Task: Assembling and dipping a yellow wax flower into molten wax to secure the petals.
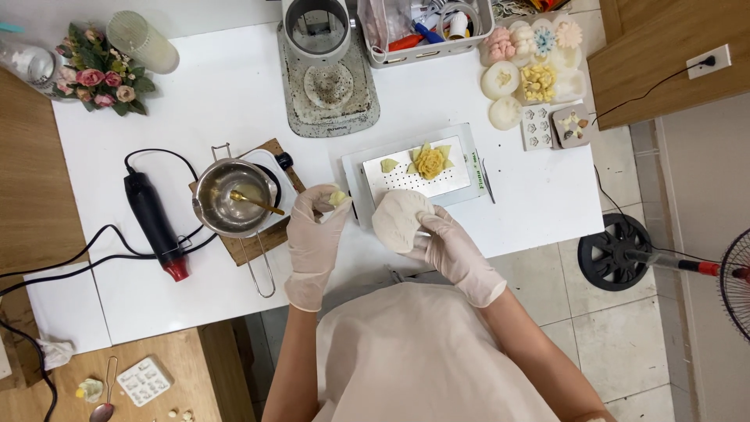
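Overhead view of a white worktable (234,86), read left to right. Black heat gun (155,223) lies on its side, red tip toward the table edge, cable trailing off left. Beside it a steel melting pot (232,197) sits on a small heater over a wooden board (258,234), a gold spoon (254,201) resting inside, within reach of the left hand (314,234). That gloved hand is pinched closed on a small pale yellow petal (337,198), held up just beside the perforated metal tray (426,168), where a yellow wax flower (430,162) and loose petals lie. The gloved right hand (453,250) closes on a round cream silicone mould (401,221), tilted toward the body. Further moulds (531,74) cluster at the far right.
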